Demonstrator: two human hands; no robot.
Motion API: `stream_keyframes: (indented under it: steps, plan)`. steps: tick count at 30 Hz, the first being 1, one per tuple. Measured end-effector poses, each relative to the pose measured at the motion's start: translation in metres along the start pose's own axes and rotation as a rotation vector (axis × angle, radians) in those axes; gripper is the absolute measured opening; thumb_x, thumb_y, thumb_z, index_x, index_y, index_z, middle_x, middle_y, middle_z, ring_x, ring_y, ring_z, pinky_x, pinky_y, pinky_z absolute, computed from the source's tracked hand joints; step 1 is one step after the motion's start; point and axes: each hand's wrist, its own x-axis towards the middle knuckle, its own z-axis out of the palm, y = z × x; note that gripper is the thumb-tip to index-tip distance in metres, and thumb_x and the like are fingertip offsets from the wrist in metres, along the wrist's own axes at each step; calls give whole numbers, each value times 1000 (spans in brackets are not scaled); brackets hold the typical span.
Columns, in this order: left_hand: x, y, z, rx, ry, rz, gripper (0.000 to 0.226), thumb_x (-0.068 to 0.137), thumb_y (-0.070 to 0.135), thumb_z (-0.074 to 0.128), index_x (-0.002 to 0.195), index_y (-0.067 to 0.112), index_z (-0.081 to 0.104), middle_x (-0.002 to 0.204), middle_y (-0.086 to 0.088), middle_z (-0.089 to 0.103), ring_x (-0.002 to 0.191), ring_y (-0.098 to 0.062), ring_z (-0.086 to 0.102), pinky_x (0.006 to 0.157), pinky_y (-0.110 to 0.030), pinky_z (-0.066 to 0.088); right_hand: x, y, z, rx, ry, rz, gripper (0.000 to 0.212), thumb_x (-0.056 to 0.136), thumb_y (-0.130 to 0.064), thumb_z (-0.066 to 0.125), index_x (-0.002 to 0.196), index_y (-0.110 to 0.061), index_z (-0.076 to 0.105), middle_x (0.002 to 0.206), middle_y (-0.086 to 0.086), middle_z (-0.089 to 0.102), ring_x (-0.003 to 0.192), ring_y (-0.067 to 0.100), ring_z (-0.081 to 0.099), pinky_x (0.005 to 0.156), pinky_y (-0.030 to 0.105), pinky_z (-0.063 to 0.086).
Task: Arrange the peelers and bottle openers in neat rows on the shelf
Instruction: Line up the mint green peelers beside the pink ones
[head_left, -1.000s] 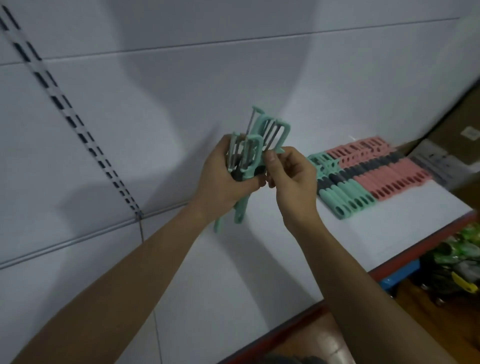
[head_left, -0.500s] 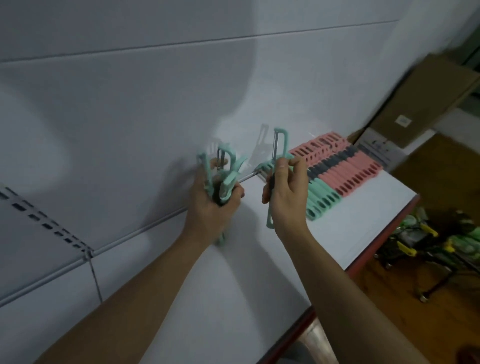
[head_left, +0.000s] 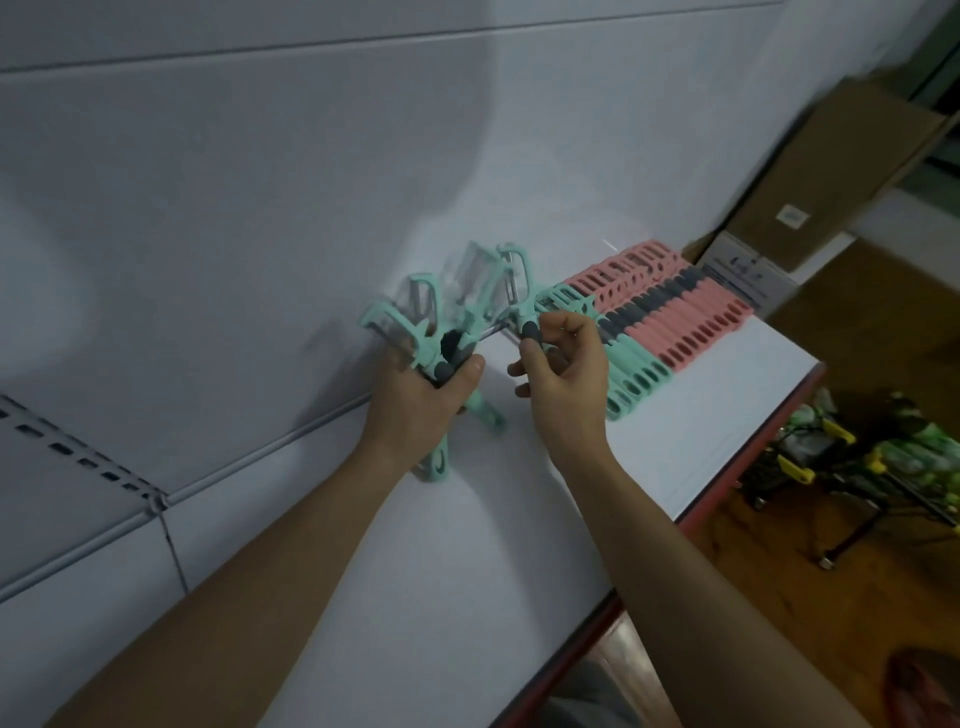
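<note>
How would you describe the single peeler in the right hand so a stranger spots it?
On the white shelf, look left of the pink and mint row. The right hand pinches one mint peeler, alone, unlike the bunch in the left hand.

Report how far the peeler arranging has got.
Done: a pink row and a mint row lie side by side on the shelf. In hand: the left hand grips a bunch of mint peelers; the right hand pinches a single peeler beside it. Left: laying the bunch next to the mint row.
</note>
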Motion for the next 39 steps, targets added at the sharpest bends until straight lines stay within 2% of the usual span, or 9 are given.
stream_keyframes:
  steps: [5,9,12,18,21,23,27,31,39]
  plan:
    - [1,16,0,-14,48,135,6,92,11,67,87,7,67,83,3,70,76,0,66,73,-15,51,5,3,-14,-180,66,-66,28,83,-8,70,94,-33,60,93,-10,68,83,22,71,72,47,61]
    - [8,17,-7,11,88,326,8,96,9,61,94,2,63,85,4,68,79,-5,67,78,-19,52,9,2,-30,-519,-1,-304,27,84,-6,74,104,-23,69,105,-9,70,93,7,65,85,24,58]
    - [5,-3,-3,38,123,231,30,90,25,68,100,-2,63,83,6,70,76,-7,70,75,-23,55,9,5,-39,-736,-14,-431,25,85,-12,74,109,-19,72,108,-6,72,92,2,59,81,2,40]
    - [6,-12,0,132,-114,261,37,94,10,67,111,39,50,85,14,62,74,-11,63,69,-39,58,8,18,-45,-925,3,-496,23,82,-12,72,105,-17,73,98,-1,74,89,23,61,72,29,45]
    - [1,-8,4,51,34,224,12,98,14,65,108,17,58,78,11,70,73,-4,70,64,-22,55,10,19,-45,-925,-4,-508,22,82,-9,72,104,-14,73,95,3,74,86,25,60,72,32,48]
    - [2,-3,4,-34,184,190,27,93,28,68,101,4,62,70,9,68,59,-8,66,58,-26,52,12,22,-45,-918,-12,-539,22,80,-5,72,100,-12,73,92,4,73,82,26,60,71,35,49]
    - [4,1,-3,92,171,248,43,77,41,80,110,33,54,89,24,68,77,2,66,75,-19,54,16,32,-44,-932,-22,-532,24,76,-1,68,96,-10,76,89,5,74,81,28,60,72,37,51]
    - [4,-4,1,123,28,184,59,72,52,80,117,32,48,104,20,68,95,-4,69,83,-25,54,18,38,-44,-949,-23,-516,24,79,1,68,99,-9,77,92,6,72,85,27,57,75,38,50]
    - [1,-2,3,53,1,276,34,82,12,65,105,28,47,74,8,53,61,-11,49,59,-26,46,18,41,-45,-1030,-11,-468,20,90,-15,67,109,-17,74,101,1,67,97,24,53,79,41,45]
